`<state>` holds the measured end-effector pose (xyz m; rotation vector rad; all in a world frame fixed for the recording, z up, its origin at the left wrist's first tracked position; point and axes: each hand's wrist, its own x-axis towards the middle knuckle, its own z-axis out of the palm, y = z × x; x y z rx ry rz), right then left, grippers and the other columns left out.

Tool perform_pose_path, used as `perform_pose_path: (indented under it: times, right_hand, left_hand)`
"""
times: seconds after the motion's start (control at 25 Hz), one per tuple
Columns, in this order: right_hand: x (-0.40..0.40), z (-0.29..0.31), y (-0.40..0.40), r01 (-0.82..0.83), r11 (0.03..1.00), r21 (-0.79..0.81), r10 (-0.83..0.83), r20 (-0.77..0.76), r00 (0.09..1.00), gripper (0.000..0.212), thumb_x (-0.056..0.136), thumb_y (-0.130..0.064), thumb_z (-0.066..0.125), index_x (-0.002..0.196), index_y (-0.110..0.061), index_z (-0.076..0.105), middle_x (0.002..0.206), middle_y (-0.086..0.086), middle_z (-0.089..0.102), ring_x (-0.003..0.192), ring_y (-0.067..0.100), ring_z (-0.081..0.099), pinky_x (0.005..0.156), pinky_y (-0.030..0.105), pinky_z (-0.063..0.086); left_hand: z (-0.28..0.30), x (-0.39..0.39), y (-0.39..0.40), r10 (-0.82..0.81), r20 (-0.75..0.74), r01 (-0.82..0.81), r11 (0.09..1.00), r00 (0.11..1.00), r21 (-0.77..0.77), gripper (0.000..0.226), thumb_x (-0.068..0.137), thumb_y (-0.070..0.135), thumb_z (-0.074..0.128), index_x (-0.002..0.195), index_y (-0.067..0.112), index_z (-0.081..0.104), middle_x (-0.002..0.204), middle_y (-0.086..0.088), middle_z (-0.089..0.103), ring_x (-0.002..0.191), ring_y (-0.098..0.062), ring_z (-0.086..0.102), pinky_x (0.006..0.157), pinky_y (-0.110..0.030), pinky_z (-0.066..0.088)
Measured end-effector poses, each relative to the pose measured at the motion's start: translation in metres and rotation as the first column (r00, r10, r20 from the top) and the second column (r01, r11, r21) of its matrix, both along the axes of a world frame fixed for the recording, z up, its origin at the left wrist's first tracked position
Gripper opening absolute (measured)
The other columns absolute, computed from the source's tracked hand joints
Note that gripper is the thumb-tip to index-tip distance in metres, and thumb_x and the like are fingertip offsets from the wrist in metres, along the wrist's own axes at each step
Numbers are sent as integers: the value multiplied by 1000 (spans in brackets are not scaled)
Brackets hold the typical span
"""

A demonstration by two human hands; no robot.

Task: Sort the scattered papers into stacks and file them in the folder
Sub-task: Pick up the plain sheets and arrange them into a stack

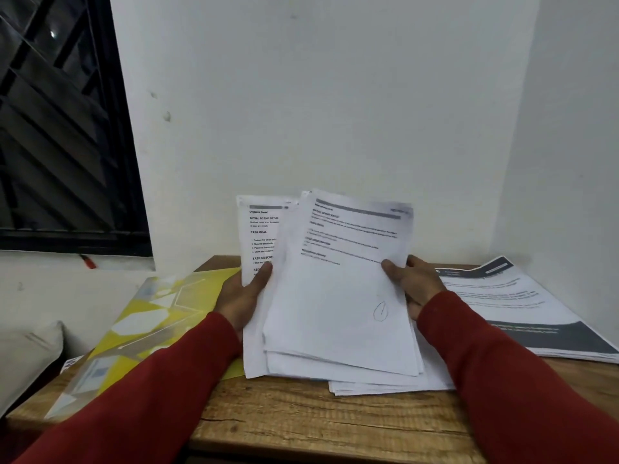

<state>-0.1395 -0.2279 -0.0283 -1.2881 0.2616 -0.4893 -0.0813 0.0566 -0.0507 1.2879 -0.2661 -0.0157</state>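
I hold a loose bundle of white printed papers (pixel 335 296) tilted up above the wooden table (pixel 301 423). My left hand (pixel 243 298) grips the bundle's left edge, thumb on the front. My right hand (pixel 413 284) grips its right edge, thumb on the top sheet. The sheets are fanned and uneven; a back sheet sticks out at the upper left. A few more white sheets (pixel 385 386) lie flat under the bundle's lower edge. A yellow folder (pixel 144 326) with white geometric shapes lies shut on the table's left side, partly under my left sleeve.
A stack of printed sheets with dark header and footer bands (pixel 522 309) lies at the table's right, by the side wall. White walls close the back and right. A barred window (pixel 60 128) is at the left, a grey cushion (pixel 26 356) below it.
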Motion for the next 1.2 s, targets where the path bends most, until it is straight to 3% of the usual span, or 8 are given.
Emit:
perform_pose_path:
  times: [0.12, 0.28, 0.4, 0.6, 0.8, 0.92, 1.08, 1.2]
  right_hand:
    - [-4, 2, -28, 311, 950, -6, -311, 11, 950, 9, 90, -4, 68, 95, -10, 64, 113, 15, 69, 99, 30, 66, 97, 49, 52]
    - [-16, 1, -51, 441, 890, 117, -448, 34, 894, 35, 94, 2, 59, 129, 0, 56, 125, 15, 61, 98, 21, 55, 93, 32, 47]
    - [-8, -3, -54, 411, 903, 124, -418, 40, 907, 37, 94, 2, 59, 131, -1, 54, 123, 12, 61, 100, 20, 55, 93, 30, 46]
    - [-1, -4, -52, 330, 936, 120, -334, 7, 943, 17, 91, -1, 64, 96, -17, 59, 123, 13, 66, 101, 28, 63, 100, 50, 50]
    - [3, -3, -47, 265, 950, 167, -273, 28, 962, 20, 92, 1, 62, 91, -19, 59, 119, 13, 67, 102, 29, 64, 99, 50, 51]
    - [4, -5, -48, 256, 952, 165, -264, 23, 964, 17, 93, 1, 61, 97, -16, 59, 117, 14, 67, 100, 31, 65, 94, 49, 54]
    - [1, -2, -35, 117, 977, 176, -129, 58, 990, 30, 95, 2, 57, 122, -10, 59, 102, 7, 69, 86, 25, 66, 70, 37, 61]
    - [1, 0, -22, 13, 991, 134, -22, 60, 998, 31, 95, 3, 57, 123, -9, 61, 109, 10, 70, 92, 28, 68, 81, 43, 57]
  left_hand:
    - [1, -1, -1, 32, -26, -33, 999, 999, -23, 30, 90, 32, 69, 114, 13, 70, 107, -7, 76, 98, -30, 72, 88, -45, 57]
    - [2, -2, -1, 25, -36, -25, 1000, 999, -11, 30, 90, 31, 69, 113, 11, 70, 106, -8, 76, 97, -32, 72, 87, -46, 58]
    - [2, -1, -1, 28, -31, -28, 1000, 999, 5, 31, 89, 32, 70, 112, 12, 70, 106, -8, 76, 98, -33, 72, 90, -49, 57]
    - [2, -1, -1, 46, -21, -46, 999, 999, 21, 26, 91, 30, 69, 110, 12, 71, 105, -7, 76, 95, -30, 72, 89, -47, 57]
    - [4, -3, -2, 35, -13, -35, 999, 999, 30, 18, 94, 28, 65, 106, 16, 71, 106, -7, 76, 87, -24, 73, 82, -39, 58]
    - [5, -4, -1, 89, 80, -96, 992, 993, 83, 25, 93, 23, 67, 117, 18, 65, 117, -7, 72, 90, -16, 72, 78, -30, 57]
    - [4, -7, 0, 86, 350, -177, 955, 933, 236, 76, 92, 4, 66, 150, 36, 27, 116, 23, 57, 92, 16, 61, 77, -2, 46]
    - [3, -5, -2, 20, 372, -137, 947, 928, 292, 57, 96, -1, 56, 138, 37, 51, 125, 20, 63, 112, 8, 60, 97, -17, 49]
